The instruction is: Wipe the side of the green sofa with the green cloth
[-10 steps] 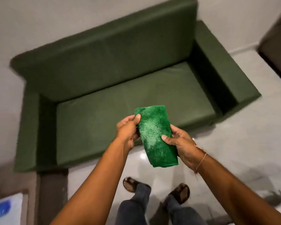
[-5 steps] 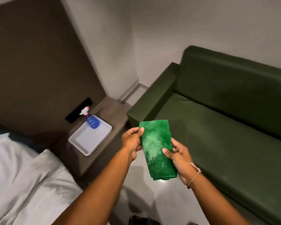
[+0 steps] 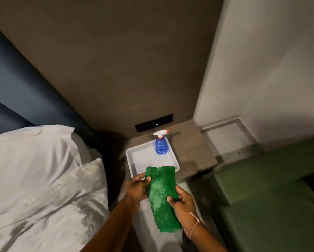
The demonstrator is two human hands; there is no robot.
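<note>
- Your left hand (image 3: 136,188) pinches the upper left edge of the folded green cloth (image 3: 162,196), thumb lying over the front of the fabric and fingers curled behind it.
- Your right hand (image 3: 182,202) clamps the cloth's lower right edge, thumb pressed across the front face (a thin cord bracelet (image 3: 194,226) circles that wrist).
- Between the two grips the cloth hangs as a long folded strip, tilted so its top leans towards the left hand and its bottom end drops below the right hand.
- Just beyond the cloth's top edge sits a white tray (image 3: 134,161) on a grey-brown bedside shelf (image 3: 192,153); the cloth overlaps the tray's near rim in this view, though you cannot tell whether they touch.
- At the tray's far end, well beyond your hands, a blue spray bottle (image 3: 161,145) stands upright, its white trigger head tipped with red.
- To the right of your right hand lies the green sofa (image 3: 261,197), its near armrest closest to the grip and apart from the cloth.
- To the left of your left hand lie white pillows (image 3: 43,170) and bedding.
- A dark wall panel (image 3: 154,123) sits behind the bottle.
</note>
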